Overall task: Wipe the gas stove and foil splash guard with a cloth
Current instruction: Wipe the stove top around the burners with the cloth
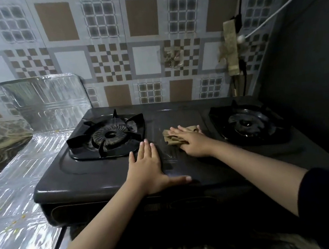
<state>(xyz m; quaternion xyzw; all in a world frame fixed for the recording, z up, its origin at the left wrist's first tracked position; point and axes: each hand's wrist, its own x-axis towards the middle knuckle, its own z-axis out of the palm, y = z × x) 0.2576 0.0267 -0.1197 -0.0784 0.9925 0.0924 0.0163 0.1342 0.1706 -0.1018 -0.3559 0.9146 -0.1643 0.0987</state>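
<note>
Pressed flat under the right hand, the olive-brown cloth lies on the middle strip of the gas stove, between the two burners. That hand does not pinch the cloth; its fingers are spread and laid along it, palm down, so the cloth is held by pressure against the black top and bunches out past the fingertips toward the left. The left hand holds nothing: it rests open and flat on the near middle of the stove, thumb stretched out to the right along the front edge, apparently steadying the appliance.

The step in hand looks like wiping the stove top itself, at the flat panel between the left burner and the right burner. The foil splash guard stands at the far left against the tiled wall, with more foil running along the counter on the left; small yellowish specks lie on that foil, and the cloth is well apart from it, so that part of the job seems not yet reached.

Next, the cloth probably needs to sweep sideways and toward the near edge under the same downward pressure, then work around the raised pan supports, where a flat palm will not fit and the fingers must gather the cloth.
</note>
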